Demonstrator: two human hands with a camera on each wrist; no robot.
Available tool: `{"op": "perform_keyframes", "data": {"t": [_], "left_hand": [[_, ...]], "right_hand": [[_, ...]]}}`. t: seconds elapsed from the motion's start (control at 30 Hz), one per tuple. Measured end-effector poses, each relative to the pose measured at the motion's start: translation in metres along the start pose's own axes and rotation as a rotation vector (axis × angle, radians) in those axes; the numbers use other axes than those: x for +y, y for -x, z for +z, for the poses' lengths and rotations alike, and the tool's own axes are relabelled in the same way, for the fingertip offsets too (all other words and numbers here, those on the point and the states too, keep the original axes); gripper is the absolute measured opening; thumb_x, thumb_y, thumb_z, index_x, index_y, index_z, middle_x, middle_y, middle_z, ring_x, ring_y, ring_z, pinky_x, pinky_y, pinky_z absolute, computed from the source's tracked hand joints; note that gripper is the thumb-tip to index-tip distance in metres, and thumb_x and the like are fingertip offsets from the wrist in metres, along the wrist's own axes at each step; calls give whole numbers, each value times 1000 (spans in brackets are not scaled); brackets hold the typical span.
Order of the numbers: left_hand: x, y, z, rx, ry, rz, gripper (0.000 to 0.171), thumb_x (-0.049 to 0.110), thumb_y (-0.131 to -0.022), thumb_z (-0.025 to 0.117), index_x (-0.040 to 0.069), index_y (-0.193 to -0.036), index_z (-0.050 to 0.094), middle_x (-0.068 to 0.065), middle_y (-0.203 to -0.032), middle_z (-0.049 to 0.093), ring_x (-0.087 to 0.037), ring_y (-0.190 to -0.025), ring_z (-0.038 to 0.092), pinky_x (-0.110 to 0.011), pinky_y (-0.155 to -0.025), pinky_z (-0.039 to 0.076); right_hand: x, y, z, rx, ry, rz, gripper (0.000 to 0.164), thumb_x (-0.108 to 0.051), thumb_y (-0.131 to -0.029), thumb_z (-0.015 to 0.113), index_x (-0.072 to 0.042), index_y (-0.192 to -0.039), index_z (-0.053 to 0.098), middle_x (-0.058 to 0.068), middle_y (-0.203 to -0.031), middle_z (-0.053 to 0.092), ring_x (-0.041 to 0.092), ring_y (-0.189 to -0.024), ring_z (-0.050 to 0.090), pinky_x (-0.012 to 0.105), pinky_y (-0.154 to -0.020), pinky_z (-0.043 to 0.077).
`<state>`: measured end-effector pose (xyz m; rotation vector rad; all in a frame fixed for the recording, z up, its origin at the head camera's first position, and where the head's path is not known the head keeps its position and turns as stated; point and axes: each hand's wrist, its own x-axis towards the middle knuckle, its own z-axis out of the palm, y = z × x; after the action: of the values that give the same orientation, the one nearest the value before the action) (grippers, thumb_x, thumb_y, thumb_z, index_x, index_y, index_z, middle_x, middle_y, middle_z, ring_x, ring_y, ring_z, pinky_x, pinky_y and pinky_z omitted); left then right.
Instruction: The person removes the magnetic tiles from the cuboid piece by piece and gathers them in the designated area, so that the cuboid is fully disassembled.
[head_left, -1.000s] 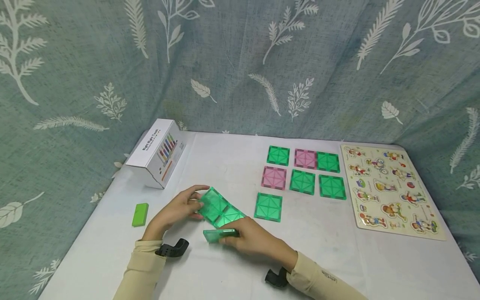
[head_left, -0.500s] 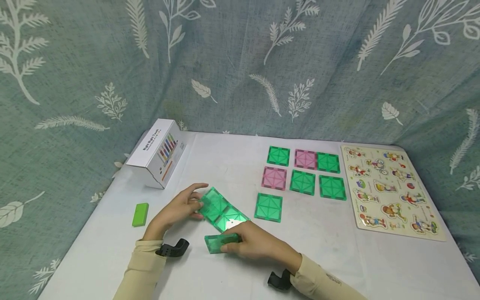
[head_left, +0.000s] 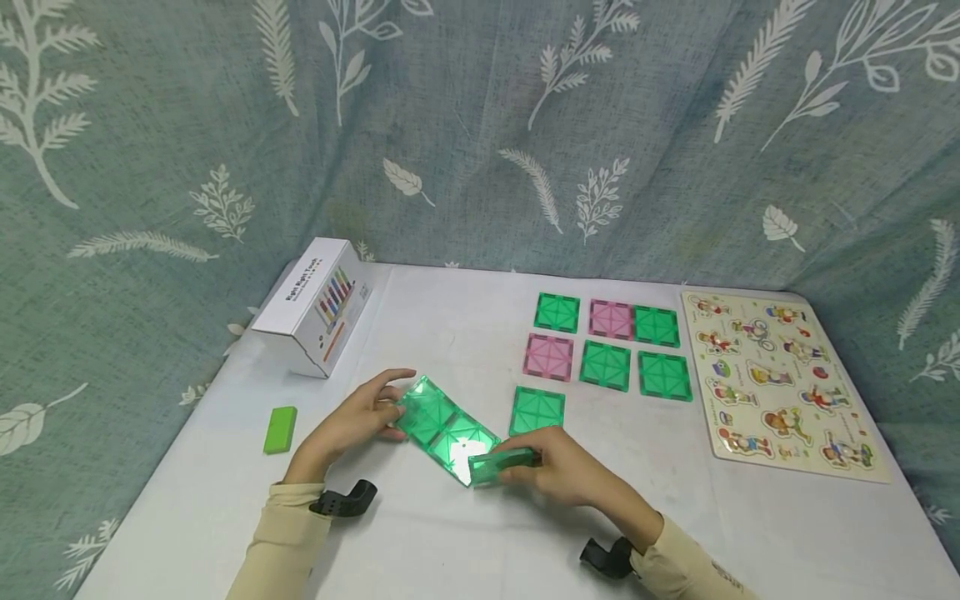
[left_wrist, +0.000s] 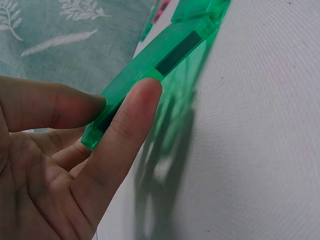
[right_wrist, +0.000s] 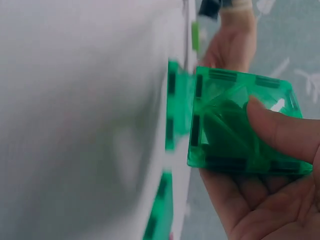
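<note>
My left hand (head_left: 358, 415) pinches the outer end of a green translucent magnetic tile (head_left: 425, 408) between thumb and fingers. That tile is joined edge to edge with a second green tile (head_left: 454, 442), which has a bright glare on it. In the left wrist view, the pinched tile (left_wrist: 145, 62) is tilted, its near end raised above the white cloth. My right hand (head_left: 566, 468) grips another green square tile (head_left: 491, 467), thumb on one face and fingers behind. In the head view this tile overlaps the joined pair's right end; whether they touch, I cannot tell.
A loose green tile (head_left: 537, 410) lies just beyond my right hand. Farther back are several green tiles (head_left: 605, 364) and two pink ones (head_left: 548, 357). A picture puzzle board (head_left: 780, 383) lies right; a white box (head_left: 315, 304) and green block (head_left: 281, 429) are left.
My right hand has moved rightward with its tile, which was first left of and in front of the pair's near edge. More of the second joined tile shows. My left hand has hardly moved.
</note>
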<state>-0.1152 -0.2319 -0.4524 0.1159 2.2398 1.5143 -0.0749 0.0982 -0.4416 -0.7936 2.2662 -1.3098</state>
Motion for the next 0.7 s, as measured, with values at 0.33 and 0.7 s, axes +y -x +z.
{"op": "perform_keyframes", "data": {"t": [0.33, 0.7], "left_hand": [[1, -2, 1, 4, -2, 5, 63, -4, -95, 47, 9, -155, 32, -28, -128, 50, -21, -92, 68, -35, -77, 66], [0, 0, -1, -9, 0, -2, 63, -4, -96, 47, 11, -155, 32, -29, -129, 48, -22, -92, 67, -34, -77, 66]], "right_hand": [[20, 22, -37, 207, -3, 41, 34, -1, -94, 64, -16, -123, 73, 4, -122, 74, 26, -120, 67, 48, -106, 54], [42, 46, -61, 398, 137, 106, 36, 3, -90, 68, -19, -118, 76, -2, -121, 75, 22, -119, 68, 39, -100, 58]]}}
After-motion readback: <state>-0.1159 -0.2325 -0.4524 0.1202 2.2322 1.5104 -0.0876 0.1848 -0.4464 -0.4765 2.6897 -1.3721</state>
